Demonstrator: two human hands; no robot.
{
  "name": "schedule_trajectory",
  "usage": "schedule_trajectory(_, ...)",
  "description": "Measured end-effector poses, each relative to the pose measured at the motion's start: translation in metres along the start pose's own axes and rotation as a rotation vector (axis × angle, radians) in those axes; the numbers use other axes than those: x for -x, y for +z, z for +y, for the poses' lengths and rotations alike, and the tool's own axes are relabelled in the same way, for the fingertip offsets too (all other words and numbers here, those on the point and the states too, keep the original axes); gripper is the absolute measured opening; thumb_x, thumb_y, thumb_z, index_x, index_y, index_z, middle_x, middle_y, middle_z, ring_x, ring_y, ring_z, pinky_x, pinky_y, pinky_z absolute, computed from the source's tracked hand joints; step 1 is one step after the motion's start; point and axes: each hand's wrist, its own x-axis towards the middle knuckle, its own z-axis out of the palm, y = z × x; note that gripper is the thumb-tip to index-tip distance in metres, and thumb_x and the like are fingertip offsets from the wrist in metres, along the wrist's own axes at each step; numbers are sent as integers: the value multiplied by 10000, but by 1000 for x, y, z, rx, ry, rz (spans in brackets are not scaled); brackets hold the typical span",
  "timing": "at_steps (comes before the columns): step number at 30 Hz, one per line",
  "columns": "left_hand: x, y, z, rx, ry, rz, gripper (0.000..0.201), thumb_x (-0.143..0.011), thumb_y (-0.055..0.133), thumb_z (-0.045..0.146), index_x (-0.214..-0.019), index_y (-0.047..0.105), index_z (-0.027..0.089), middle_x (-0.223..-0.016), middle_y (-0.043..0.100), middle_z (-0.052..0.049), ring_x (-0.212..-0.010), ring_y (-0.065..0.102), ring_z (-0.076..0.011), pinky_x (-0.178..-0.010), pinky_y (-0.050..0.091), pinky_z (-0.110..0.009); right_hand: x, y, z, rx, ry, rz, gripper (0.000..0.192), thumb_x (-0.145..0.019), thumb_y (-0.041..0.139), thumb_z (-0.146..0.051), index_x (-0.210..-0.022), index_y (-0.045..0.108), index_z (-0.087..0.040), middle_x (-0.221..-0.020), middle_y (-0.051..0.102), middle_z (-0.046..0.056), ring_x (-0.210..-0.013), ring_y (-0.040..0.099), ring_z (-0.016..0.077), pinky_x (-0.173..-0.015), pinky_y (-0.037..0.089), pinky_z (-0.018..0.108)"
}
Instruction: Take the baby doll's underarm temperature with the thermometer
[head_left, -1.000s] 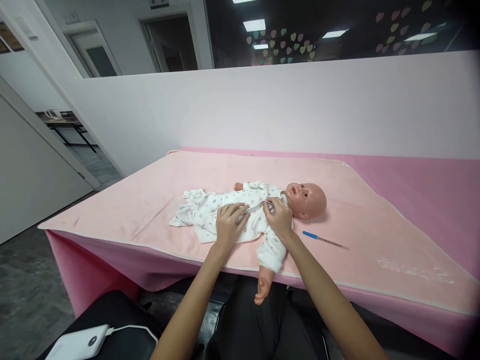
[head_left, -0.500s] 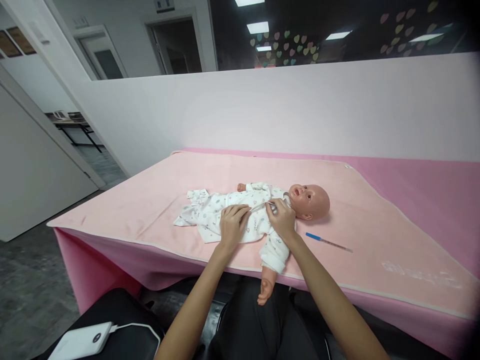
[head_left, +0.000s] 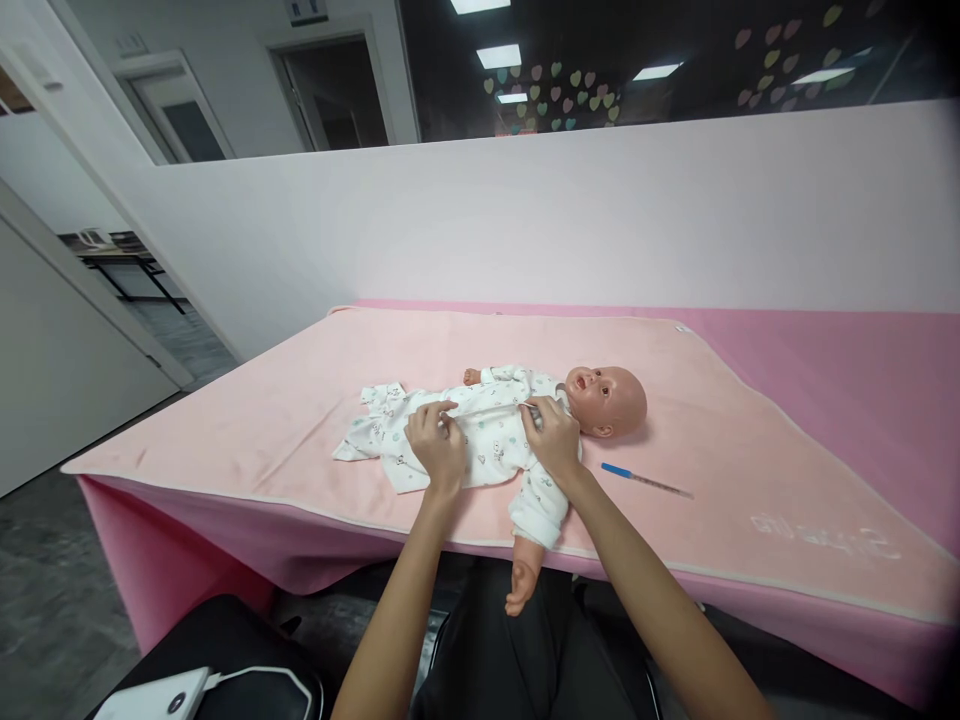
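Observation:
A baby doll (head_left: 607,400) lies on its back, head to the right, in a white patterned romper (head_left: 491,450). My left hand (head_left: 437,443) is over the romper's lower front, its fingers closed in a pinch at the front edge. Near the collar, my right hand (head_left: 553,438) pinches the same edge. A thin pale line of the front opening runs taut between both hands. The doll's near arm (head_left: 525,575) sticks out over the table's front edge. What lies exactly between my fingertips is too small to see.
A thin stick with a blue end (head_left: 616,470) lies beside the doll's head on the pink blanket (head_left: 720,430). A white wall (head_left: 525,220) rises behind the table. At bottom left, a white power bank (head_left: 154,697) with a cable rests on a black surface.
My left hand has slid left along the romper's front, away from my right hand, widening the gap between them. My right hand stays near the collar. The whole view has shifted slightly.

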Motion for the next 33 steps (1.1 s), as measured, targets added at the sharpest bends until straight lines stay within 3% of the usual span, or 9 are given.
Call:
schedule_trajectory(4, -29, 29, 21, 96, 77, -38, 254, -761, 408, 46, -819, 593, 209, -843, 578, -44, -854, 520, -198, -806, 394, -354, -1, -1, -2, -23, 35, 27, 162, -875, 449, -279, -914, 586, -202, -861, 638, 35, -802, 594, 148, -670, 426, 234)
schedule_trajectory(10, -49, 92, 38, 483, 87, -670, 202, -751, 504, 180, -908, 630, 180, -916, 617, -33, -715, 545, -128, -668, 448, -259, -5, -3, -4, -55, 76, 85, 173, -876, 433, -275, -948, 569, -196, -929, 611, 59, -880, 580, 162, -742, 457, 256)
schedule_trajectory(13, -49, 96, 32, 559, 63, -1002, 246, -715, 560, 235, -930, 655, 161, -879, 643, -34, -704, 541, -130, -656, 435, -253, -8, -10, -11, -86, 86, 109, 188, -869, 424, -246, -979, 566, -189, -1021, 582, 77, -916, 572, 163, -721, 472, 256)
schedule_trajectory(16, -50, 85, 28, 629, 135, -1172, 320, -684, 610, 256, -988, 659, 172, -951, 642, -40, -789, 551, -144, -692, 426, -247, -1, -27, -24, -124, 90, 149, 193, -855, 447, -232, -996, 568, -181, -1063, 565, 84, -887, 575, 152, -661, 476, 239)
schedule_trajectory(23, -51, 78, 31, 631, 203, -1195, 272, -695, 638, 366, -883, 697, 178, -987, 633, -60, -890, 568, -169, -766, 417, -252, 67, -89, 1, 167, 371, 222, 176, -850, 443, -263, -891, 586, -168, -845, 615, 66, -760, 560, 165, -655, 466, 275)
schedule_trajectory(26, -52, 77, 30, 615, 254, -1224, 283, -684, 636, 319, -930, 691, 190, -1005, 628, -57, -887, 569, -170, -751, 419, -249, 93, -115, 37, 447, 350, 68, 251, -812, 468, -339, -876, 613, -145, -990, 601, 137, -999, 512, 274, -857, 413, 416)
schedule_trajectory(29, -56, 73, 29, 639, 278, -1288, 304, -644, 655, 262, -939, 694, 197, -1039, 622, -51, -917, 564, -180, -750, 416, -242, 109, -135, 65, 620, 390, -80, 371, -811, 430, -364, -1011, 595, -99, -1088, 567, 186, -1069, 478, 317, -871, 395, 452)
schedule_trajectory(31, -57, 72, 27, 682, 152, -1280, 233, -637, 660, 260, -848, 711, 175, -969, 648, -45, -888, 572, -185, -730, 416, -238, 114, -143, 74, 642, 396, -161, 393, -829, 386, -350, -1054, 579, -91, -1085, 578, 180, -1042, 506, 298, -862, 404, 431)
schedule_trajectory(33, -58, 73, 24, 763, -161, -1191, 178, -629, 674, 274, -746, 706, 142, -816, 666, -40, -786, 583, -173, -670, 416, -232, 115, -148, 77, 604, 379, -220, 363, -841, 355, -326, -1016, 591, -112, -1043, 608, 149, -990, 542, 267, -854, 412, 397)
